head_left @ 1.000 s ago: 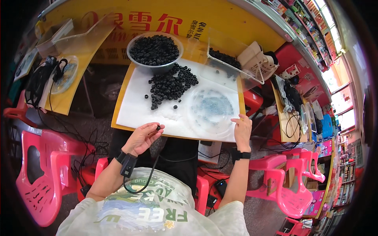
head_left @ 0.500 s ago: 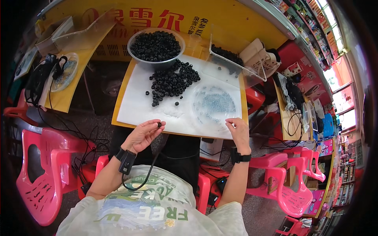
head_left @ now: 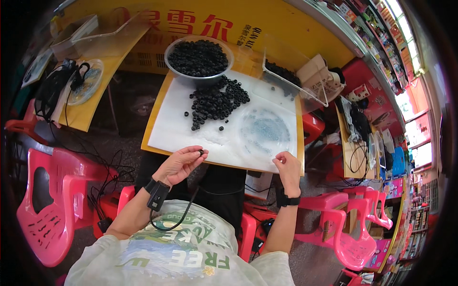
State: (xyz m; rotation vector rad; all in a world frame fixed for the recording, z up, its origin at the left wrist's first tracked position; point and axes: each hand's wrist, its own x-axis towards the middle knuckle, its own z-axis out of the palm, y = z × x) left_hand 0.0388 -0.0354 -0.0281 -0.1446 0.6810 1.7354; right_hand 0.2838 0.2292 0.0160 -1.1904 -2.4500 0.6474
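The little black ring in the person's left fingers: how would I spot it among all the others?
Start at the white sheet on the yellow table. Follow its near edge to the left hand. The small black ring sits pinched at its fingertips, the only one lifted, apart from the loose pile and the full metal bowl.

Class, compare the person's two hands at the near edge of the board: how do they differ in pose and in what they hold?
The left hand pinches a small black ring at its fingertips; the right hand shows nothing in its curled fingers. The left hand lies palm up, off the white sheet; the right hand rests at the sheet's corner. Both wear black wristbands.
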